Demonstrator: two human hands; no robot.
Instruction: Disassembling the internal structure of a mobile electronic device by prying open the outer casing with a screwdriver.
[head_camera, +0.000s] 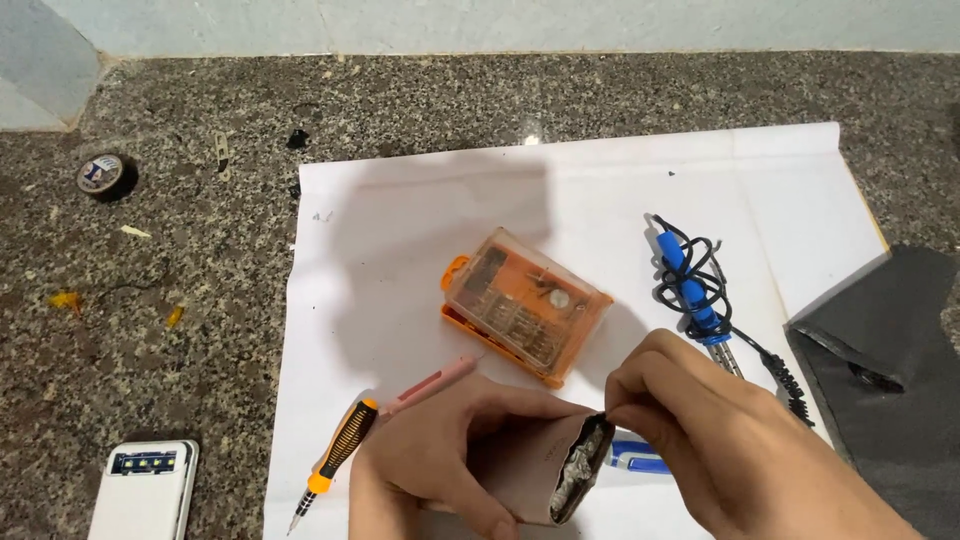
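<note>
Two hands: left hand (440, 455) fingers wrapped round pouch (545, 465); right hand (700, 420) fingers pinching its rim.

A speckled dark granite table (200, 300) fills the view; a pale bluish wall (500, 25) runs along its far edge, under soft light.

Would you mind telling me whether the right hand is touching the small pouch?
Touching: the head view shows the right hand fingers pinching the open edge of the pouch.
</note>
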